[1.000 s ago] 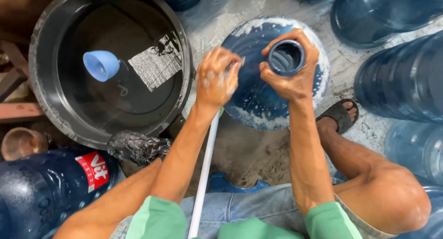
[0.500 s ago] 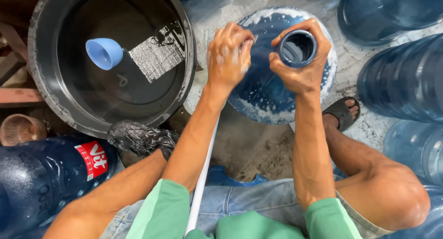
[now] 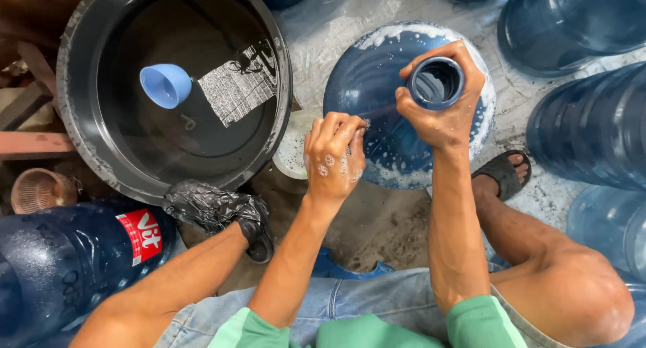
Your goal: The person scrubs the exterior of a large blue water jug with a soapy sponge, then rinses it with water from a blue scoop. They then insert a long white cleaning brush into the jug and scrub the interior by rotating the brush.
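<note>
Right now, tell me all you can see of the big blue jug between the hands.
The big blue jug looks like translucent dark blue plastic, standing upright and seen from above, with white soap foam around its shoulder. Its round open neck has no cap. The right hand grips that neck; the soapy left hand presses on the shoulder. It stands on wet pale floor beside a black tub.

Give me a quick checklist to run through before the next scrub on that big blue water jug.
1. Right hand grips the neck of the water jug: ok.
2. Left hand is soapy and pressed on the jug's shoulder: ok.
3. Suds cover the jug: ok; foam rings its rim.
4. Jug mouth open and unblocked: ok.
5. Black basin within reach, blue funnel lying inside: ok.
6. Sponge or cloth under the left fingers: cannot tell.
</note>
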